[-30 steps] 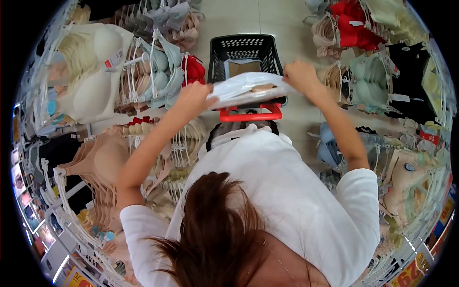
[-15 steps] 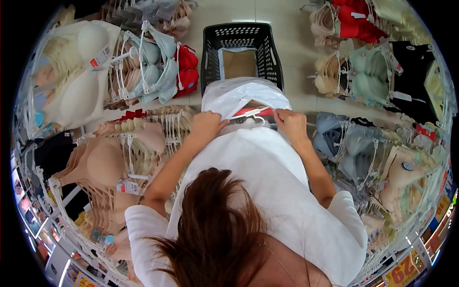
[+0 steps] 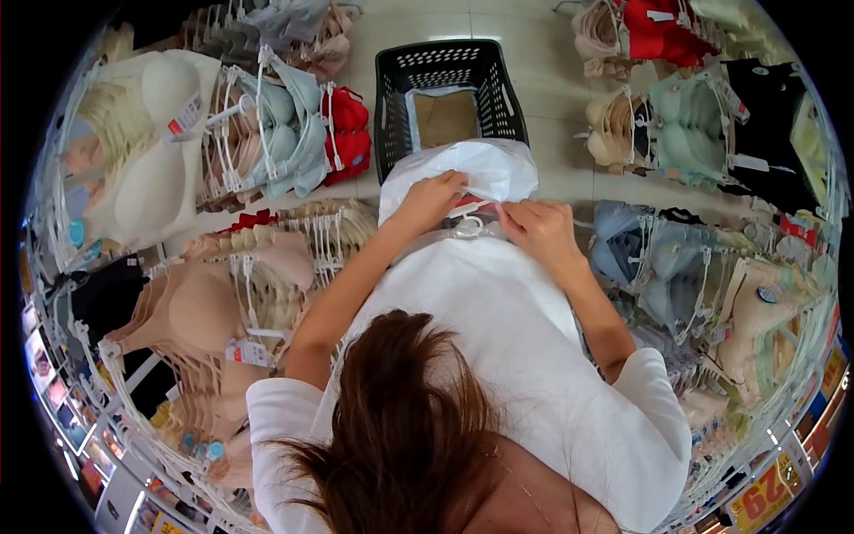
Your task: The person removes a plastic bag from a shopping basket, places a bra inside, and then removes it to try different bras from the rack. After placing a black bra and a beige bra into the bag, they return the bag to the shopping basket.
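Observation:
A white plastic bag (image 3: 471,158) lies in front of my body, its opening turned towards me. My left hand (image 3: 432,199) is closed on the bag's upper part, left of the middle. The right hand (image 3: 543,233) is closed at the right side of the opening, its thumb and finger pinching the edge. Between both hands a white plastic hanger (image 3: 469,225) shows its hook, and a bit of something red (image 3: 466,205) is visible inside. The rest of the bag's contents is hidden.
Beyond the bag stands a black perforated shopping basket (image 3: 384,111) with a brown cardboard piece (image 3: 447,121) in it. Racks of hanging bras (image 3: 200,307) line the left side, and more bras (image 3: 689,120) hang on the right. A tiled floor (image 3: 551,80) runs between them.
My left hand has moved right and forward along the bag, closer to the right hand. The opening has narrowed, and less of the hanger and the red thing shows.

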Demonstrator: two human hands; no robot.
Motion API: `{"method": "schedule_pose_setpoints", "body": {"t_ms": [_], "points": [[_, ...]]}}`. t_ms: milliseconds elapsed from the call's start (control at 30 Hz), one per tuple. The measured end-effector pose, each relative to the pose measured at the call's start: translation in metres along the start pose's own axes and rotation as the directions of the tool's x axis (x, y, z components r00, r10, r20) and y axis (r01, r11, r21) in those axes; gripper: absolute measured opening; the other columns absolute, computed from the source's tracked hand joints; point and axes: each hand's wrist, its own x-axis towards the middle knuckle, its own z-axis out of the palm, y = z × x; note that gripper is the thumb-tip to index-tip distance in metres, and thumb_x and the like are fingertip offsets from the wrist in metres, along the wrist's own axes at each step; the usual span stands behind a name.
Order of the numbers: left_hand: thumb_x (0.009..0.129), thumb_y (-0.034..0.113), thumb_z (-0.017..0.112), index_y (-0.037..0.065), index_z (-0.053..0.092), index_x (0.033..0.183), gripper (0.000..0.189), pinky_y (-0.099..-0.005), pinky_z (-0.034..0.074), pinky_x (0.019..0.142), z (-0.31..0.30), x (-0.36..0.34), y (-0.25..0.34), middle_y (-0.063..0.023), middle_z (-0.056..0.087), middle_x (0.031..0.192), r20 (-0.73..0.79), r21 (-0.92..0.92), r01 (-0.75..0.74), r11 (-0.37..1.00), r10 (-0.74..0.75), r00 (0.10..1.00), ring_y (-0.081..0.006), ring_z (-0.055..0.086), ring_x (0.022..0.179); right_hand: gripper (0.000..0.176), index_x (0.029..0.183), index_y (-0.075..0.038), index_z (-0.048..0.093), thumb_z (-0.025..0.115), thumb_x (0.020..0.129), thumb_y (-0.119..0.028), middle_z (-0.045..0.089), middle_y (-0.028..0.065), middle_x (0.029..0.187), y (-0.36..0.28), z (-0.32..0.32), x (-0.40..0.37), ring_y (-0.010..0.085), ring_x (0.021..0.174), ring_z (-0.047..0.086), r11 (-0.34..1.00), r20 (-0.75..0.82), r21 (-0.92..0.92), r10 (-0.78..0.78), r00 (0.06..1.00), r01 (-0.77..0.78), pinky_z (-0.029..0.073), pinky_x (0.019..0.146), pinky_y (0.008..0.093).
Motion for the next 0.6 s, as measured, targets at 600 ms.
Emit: {"method": "schedule_pose_setpoints", "body": {"t_ms": [600], "points": [[0.07, -0.003, 0.058, -0.001, 0.047, 0.105, 0.037, -0.0398, 0.043, 0.077, 0.0, -0.011, -0.029, -0.0168, 0.053, 0.091, -0.34, 0.259, -0.029, 0.965, 0.119, 0.933, -0.0324, 0.052, 0.086, 0.013, 0.067, -0.006, 0.059, 0.062, 0.074, -0.017, 0.057, 0.0141, 0.055, -0.01, -0.01, 0.03, 0.0332, 0.051, 0.057, 0.927, 0.179, -0.185, 0.358, 0.917, -0.326, 0.045, 0.047, 0.0412]]}}
